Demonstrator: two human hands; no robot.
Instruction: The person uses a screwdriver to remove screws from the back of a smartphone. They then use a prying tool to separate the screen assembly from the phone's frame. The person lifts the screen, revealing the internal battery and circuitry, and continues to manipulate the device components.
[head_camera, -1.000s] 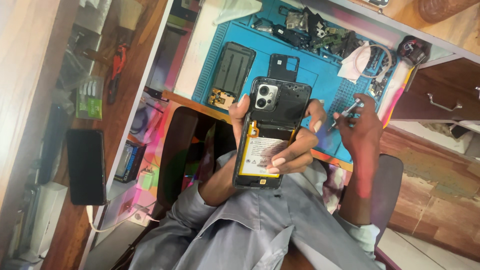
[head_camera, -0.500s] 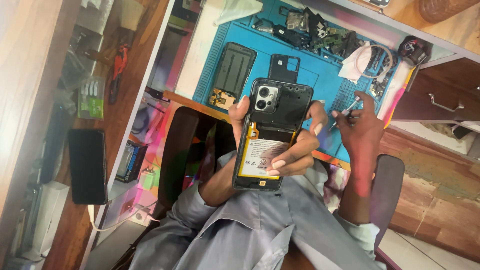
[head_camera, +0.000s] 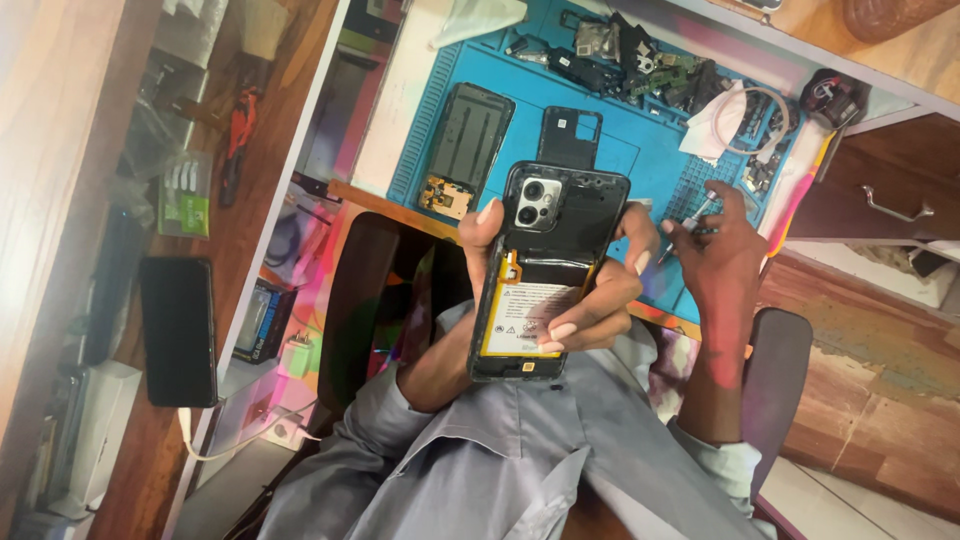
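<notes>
My left hand (head_camera: 596, 302) grips an opened black phone (head_camera: 548, 262) with its back cover off, held upright over my lap. The camera block sits at the top and a battery with a white label (head_camera: 525, 318) is exposed below it. My thumb rests on the phone's left edge and my fingers curl over the right side and the battery. Just right of the phone, my right hand (head_camera: 727, 268) pinches a thin metal tool (head_camera: 690, 216), whose tip is over the blue work mat (head_camera: 640, 150).
On the mat lie a dark phone frame (head_camera: 468, 140), a small black cover (head_camera: 570, 136) and a pile of loose parts (head_camera: 640, 55). A black phone (head_camera: 178, 330) lies on the wooden surface at left. A drawer with a handle (head_camera: 890, 205) is at right.
My right hand with the tool has shifted slightly toward the phone. The left hand keeps the same hold on the phone.
</notes>
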